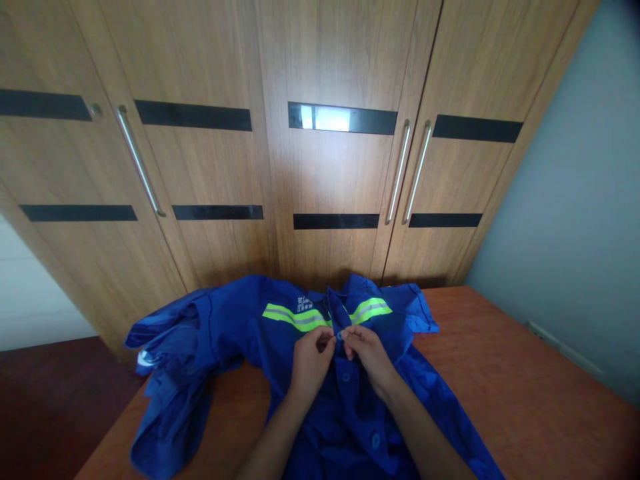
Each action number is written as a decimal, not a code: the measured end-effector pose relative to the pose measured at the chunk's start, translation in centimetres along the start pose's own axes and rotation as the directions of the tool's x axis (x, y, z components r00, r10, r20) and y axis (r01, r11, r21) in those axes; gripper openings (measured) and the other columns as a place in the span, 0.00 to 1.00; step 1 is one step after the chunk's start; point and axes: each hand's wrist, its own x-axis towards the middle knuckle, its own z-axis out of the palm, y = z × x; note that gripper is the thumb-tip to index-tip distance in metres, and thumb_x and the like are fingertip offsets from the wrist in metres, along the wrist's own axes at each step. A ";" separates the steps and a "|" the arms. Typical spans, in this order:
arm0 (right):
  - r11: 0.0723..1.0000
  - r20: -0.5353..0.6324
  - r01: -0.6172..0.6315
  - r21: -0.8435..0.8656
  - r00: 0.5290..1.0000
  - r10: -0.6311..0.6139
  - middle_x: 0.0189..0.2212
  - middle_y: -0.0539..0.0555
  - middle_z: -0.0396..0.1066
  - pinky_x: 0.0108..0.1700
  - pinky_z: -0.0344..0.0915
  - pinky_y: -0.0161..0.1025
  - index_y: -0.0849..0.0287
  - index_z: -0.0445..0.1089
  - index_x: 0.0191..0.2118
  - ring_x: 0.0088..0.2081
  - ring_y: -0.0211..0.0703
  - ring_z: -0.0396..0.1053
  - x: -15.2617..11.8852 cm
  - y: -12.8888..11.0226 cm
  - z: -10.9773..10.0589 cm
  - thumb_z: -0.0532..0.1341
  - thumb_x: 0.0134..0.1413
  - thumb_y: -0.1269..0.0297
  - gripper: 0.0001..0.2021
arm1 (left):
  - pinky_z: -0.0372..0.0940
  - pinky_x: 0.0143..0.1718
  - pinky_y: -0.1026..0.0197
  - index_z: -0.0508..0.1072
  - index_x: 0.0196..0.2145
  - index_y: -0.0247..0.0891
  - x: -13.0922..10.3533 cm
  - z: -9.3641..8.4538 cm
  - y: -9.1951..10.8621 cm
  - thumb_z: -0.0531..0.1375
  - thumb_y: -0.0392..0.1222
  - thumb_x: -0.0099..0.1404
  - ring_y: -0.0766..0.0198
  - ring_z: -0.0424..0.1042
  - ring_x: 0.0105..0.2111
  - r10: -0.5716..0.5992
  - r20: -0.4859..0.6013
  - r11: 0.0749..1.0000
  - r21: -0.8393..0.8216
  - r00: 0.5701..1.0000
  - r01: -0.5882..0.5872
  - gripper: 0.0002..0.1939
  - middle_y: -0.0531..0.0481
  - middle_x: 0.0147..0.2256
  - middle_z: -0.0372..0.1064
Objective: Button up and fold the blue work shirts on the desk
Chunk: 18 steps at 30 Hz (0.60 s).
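Observation:
A blue work jacket point(280, 333) with yellow-green reflective strips lies front up on the table, its collar toward the cupboard. At the middle of its front, a blue button point(339, 336) sits between my two hands. My left hand point(314, 352) pinches the edge of the front placket just left of that button. On the other side, my right hand point(366, 350) has its thumb and finger closed at the button. Lower on the placket, another button point(346, 377) and one nearer me point(375, 440) show. The fingertips partly hide the buttonhole.
The reddish-brown table point(500, 373) extends to the right of the jacket. More folded blue cloth point(175, 373) lies at the left end. A wooden cupboard point(330, 173) with metal handles stands directly behind, and a pale wall point(560, 233) is on the right.

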 end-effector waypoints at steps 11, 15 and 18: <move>0.790 -0.138 0.197 -0.581 0.932 -0.335 0.29 0.52 0.72 0.38 0.61 0.38 0.55 0.70 0.36 0.33 0.44 0.69 3.3 -0.3 -0.1 0.57 0.52 0.63 0.07 | 0.61 0.36 0.61 0.72 0.31 0.41 -1.0 -0.1 0.8 0.56 0.31 0.56 0.59 0.70 0.33 0.099 0.166 0.900 0.405 0.981 -0.159 0.08 0.49 0.31 0.71; 0.792 -0.127 0.186 -0.581 0.941 -0.315 0.27 0.52 0.72 0.39 0.61 0.37 0.56 0.72 0.31 0.34 0.45 0.69 6.8 -0.1 0.8 0.62 0.44 0.67 0.05 | 0.62 0.41 0.59 0.74 0.35 0.42 -1.3 0.1 1.7 0.53 0.33 0.60 0.57 0.70 0.39 0.144 0.240 0.864 0.442 0.960 -0.240 0.11 0.45 0.36 0.71; 0.836 -0.158 0.138 -0.531 0.953 -0.258 0.19 0.48 0.69 0.33 0.59 0.34 0.55 0.70 0.23 0.28 0.42 0.67 8.3 1.3 0.8 0.61 0.39 0.71 0.03 | 0.63 0.44 0.59 0.76 0.36 0.42 -0.9 -0.1 2.0 0.52 0.32 0.61 0.57 0.70 0.40 0.188 0.259 0.864 0.415 0.947 -0.285 0.13 0.46 0.37 0.72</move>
